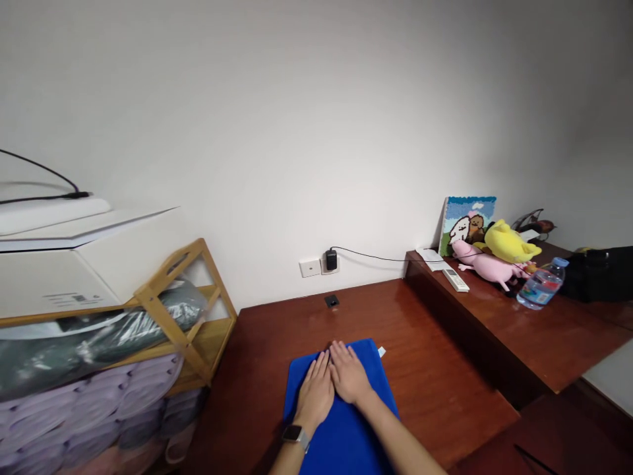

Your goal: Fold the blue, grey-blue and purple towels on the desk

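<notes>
A folded blue cloth (346, 435) lies flat on the reddish-brown wooden desk (277, 323), with a small white tag (381, 351) poking out at its right edge. Both palms rest on the cloth near its far end. My left hand (316, 390), with a watch on its wrist, lies flat with the fingers stretched forward. Beside it my right hand (349, 375) is also flat, its fingers pointing forward and left. The two hands touch or nearly touch at the thumbs. What is under the palms is hidden.
On the left stands a wooden rack (198, 330) with a white box (113, 264) on top. A raised ledge (519, 336) at right carries a remote (455, 280), pink plush toy (487, 266), yellow plush toy (512, 244) and water bottle (539, 288). A black plug (331, 259) sits in the wall socket.
</notes>
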`<state>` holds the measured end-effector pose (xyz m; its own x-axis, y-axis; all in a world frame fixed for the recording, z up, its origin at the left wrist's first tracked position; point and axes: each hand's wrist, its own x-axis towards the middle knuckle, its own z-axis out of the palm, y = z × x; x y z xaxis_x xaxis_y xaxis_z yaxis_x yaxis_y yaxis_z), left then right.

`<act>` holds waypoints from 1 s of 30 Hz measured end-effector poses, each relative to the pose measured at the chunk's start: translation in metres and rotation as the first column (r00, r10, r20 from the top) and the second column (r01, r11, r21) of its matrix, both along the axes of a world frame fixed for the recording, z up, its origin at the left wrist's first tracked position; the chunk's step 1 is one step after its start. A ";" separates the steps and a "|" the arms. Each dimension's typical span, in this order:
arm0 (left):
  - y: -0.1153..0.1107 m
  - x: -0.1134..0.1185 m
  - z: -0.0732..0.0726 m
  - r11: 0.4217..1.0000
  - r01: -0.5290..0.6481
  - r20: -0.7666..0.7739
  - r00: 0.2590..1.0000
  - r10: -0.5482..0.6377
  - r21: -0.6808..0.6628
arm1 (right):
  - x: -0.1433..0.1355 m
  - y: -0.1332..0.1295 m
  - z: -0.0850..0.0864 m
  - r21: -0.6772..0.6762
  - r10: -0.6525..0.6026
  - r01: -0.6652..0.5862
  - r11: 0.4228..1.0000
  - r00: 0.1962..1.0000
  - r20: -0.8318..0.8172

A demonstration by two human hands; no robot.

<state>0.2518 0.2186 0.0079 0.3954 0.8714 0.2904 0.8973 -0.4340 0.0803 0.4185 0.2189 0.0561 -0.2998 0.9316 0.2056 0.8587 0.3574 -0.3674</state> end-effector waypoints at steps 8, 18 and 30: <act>-0.001 -0.065 -0.011 0.970 -0.243 0.040 0.969 0.244 -0.025 | 0.059 -0.002 0.001 -0.189 -0.150 0.171 0.967 0.982 0.118; -0.071 0.009 0.027 0.999 -0.012 0.058 0.998 0.010 0.042 | 0.001 -0.063 0.016 0.010 -0.048 0.048 0.999 0.999 -0.021; -0.103 -0.069 -0.008 0.924 -0.381 0.101 0.921 0.376 0.041 | 0.077 -0.073 0.024 -0.221 -0.278 0.307 0.926 0.948 0.153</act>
<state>0.1827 0.1159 -0.0003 0.0097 0.9313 0.3640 0.9858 -0.0700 0.1527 0.4956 0.1458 0.0804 -0.0152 0.9985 -0.0533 0.9536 -0.0015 -0.3012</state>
